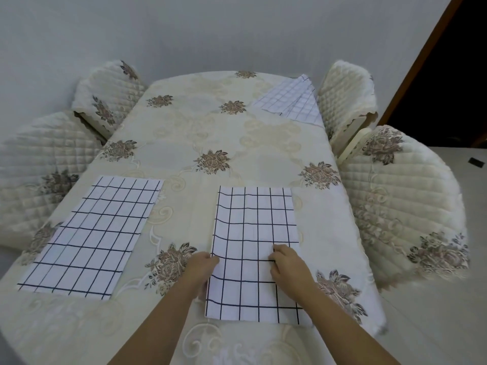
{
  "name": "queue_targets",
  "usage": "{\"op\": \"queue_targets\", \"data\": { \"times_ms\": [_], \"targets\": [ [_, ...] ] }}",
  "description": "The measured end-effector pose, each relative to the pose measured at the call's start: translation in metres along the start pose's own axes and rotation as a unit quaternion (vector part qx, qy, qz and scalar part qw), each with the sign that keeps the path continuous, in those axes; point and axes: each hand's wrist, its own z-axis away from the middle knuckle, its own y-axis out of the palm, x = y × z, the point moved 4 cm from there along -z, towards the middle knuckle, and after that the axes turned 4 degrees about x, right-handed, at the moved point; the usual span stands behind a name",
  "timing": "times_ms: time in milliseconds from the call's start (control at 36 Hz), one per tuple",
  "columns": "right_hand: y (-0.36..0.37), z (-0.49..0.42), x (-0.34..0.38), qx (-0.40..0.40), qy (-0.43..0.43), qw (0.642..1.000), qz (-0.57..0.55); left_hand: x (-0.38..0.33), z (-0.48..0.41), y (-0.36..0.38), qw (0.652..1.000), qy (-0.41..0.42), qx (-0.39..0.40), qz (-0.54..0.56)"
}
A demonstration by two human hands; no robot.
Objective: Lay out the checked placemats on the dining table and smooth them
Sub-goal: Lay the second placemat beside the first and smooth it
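The dining table (210, 127), under a cream cloth with brown flower clusters, has four quilted chairs pushed in close. Two are on the left (34, 169) (105, 90) and two on the right (345, 101) (403, 204), so the sides are tight. The far half of the tabletop is open cloth, and a bare strip runs between the two spread mats. On the right a brown door frame (421, 61) edges a dark opening, with pale floor below and a small dark object (475, 162) lying on it.

The left placemat (89, 238) lies flat, its near corner close to the table's left rim. The near placemat (255, 227) lies right of centre, close to the front edge. A loose pile of placemats (292, 101) sits at the far right corner, partly folded over itself.

All are white with a thin dark grid. The near one's lines bend slightly along its left edge.

The left hand (201, 264) meets that left edge, fingertips hidden by it, so I cannot tell whether it pinches. The right hand (287, 262) rests on the mat with fingers bent; whether it grips cloth I cannot tell.
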Motion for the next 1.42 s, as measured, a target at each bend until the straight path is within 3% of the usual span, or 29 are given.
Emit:
{"op": "queue_targets", "data": {
  "times_ms": [83, 167, 306, 389, 528, 861, 1167, 1417],
  "targets": [
    [-0.010, -0.002, -0.009, -0.031, 0.026, 0.999, -0.025, 0.001, -0.003, -0.005, 0.997, 0.030, -0.042, -0.049],
    [-0.024, -0.003, -0.024, -0.048, 0.134, 0.983, -0.118, 0.005, -0.005, -0.004, 0.994, 0.046, -0.049, -0.088],
    [-0.039, -0.001, -0.046, -0.062, 0.298, 0.893, -0.333, 0.015, -0.012, -0.007, 0.994, 0.040, -0.058, -0.088],
    [-0.039, 0.001, -0.055, -0.054, 0.333, 0.844, -0.417, 0.017, -0.017, -0.006, 0.995, 0.033, -0.055, -0.076],
    [-0.041, 0.005, -0.060, -0.044, 0.344, 0.821, -0.454, 0.012, -0.023, 0.003, 0.997, 0.034, -0.044, -0.056],
    [-0.062, 0.004, -0.083, -0.081, 0.326, 0.865, -0.373, -0.013, -0.041, 0.038, 0.999, 0.038, -0.031, 0.002],
    [-0.072, 0.002, -0.097, -0.103, 0.340, 0.850, -0.389, -0.043, -0.047, 0.058, 0.996, 0.073, -0.042, -0.012],
    [-0.068, -0.004, -0.097, -0.091, 0.355, 0.860, -0.356, -0.046, -0.034, 0.048, 0.982, 0.111, -0.070, -0.133]
  ]
}}
